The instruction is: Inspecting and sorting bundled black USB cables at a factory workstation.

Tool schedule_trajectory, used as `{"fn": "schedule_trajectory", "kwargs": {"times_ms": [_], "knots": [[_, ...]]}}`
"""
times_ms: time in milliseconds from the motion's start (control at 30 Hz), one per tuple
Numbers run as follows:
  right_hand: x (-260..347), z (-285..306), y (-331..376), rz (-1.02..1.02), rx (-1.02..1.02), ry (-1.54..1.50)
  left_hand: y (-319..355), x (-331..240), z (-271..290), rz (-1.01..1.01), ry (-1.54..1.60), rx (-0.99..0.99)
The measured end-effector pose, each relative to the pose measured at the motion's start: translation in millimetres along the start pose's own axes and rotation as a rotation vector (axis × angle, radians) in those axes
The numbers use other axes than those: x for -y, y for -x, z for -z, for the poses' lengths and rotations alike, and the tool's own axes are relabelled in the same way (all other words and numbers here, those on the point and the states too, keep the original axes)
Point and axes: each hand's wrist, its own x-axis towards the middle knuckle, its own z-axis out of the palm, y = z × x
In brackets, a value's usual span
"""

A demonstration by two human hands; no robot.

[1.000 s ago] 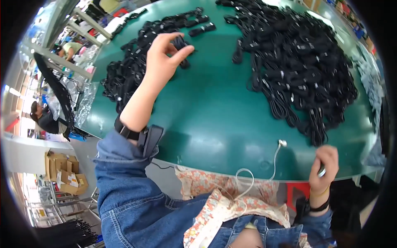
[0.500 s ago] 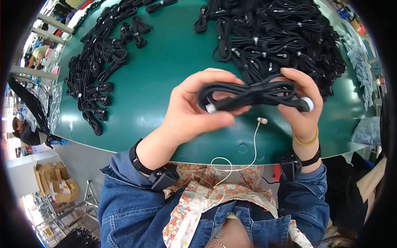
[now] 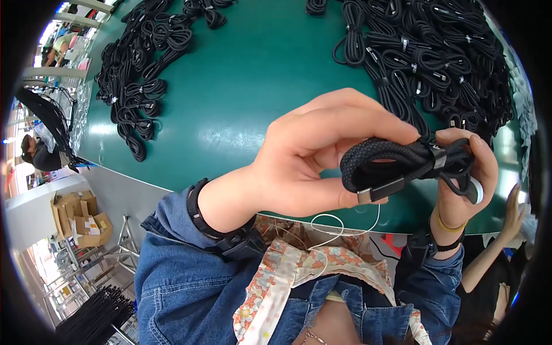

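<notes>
A coiled black braided USB cable point(image 3: 382, 158) is held up above the front of the table, bound at its middle by a dark tie. My left hand point(image 3: 313, 152) is closed around its left end, fingers over the top and thumb below. A metal plug on a black housing point(image 3: 388, 191) points left beside my left thumb. With thumb and fingers, my right hand point(image 3: 460, 198) grips the right end, where a white-faced round end point(image 3: 476, 191) shows. Both palms are partly hidden.
Bundled black cables point(image 3: 425, 46) lie piled at the far right, with another pile point(image 3: 141, 66) along the left of the green table point(image 3: 241, 98). A thin white cord point(image 3: 330, 224) hangs at the front edge. Another person's hand point(image 3: 513, 210) is at the right; cardboard boxes point(image 3: 83, 221) stand lower left.
Both hands have moved right and nearer with the cable, which has turned so its tie and metal plug show more clearly. The view has shifted, and another person's hand has appeared at right.
</notes>
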Motion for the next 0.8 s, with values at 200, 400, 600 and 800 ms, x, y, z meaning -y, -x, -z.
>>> {"fn": "schedule_trajectory", "kwargs": {"times_ms": [200, 400, 600, 800], "knots": [[5.5, 11.1, -5.0, -0.197, 0.147, 0.199, -3.2, -9.6, -0.2, 0.167, -0.174, -0.065], [12.0, 2.2, -10.6, -0.116, 0.224, 0.08, -2.2, -13.1, -7.4, 0.31, -0.214, -0.062], [-5.9, -14.9, -5.2, -0.071, 0.33, -0.026, 0.9, -5.7, -12.0, 0.423, -0.251, -0.02], [-7.8, -16.3, 8.5, -0.528, 0.086, -0.63, -1.4, -10.8, -17.2, 0.779, 0.237, -0.168]]}}
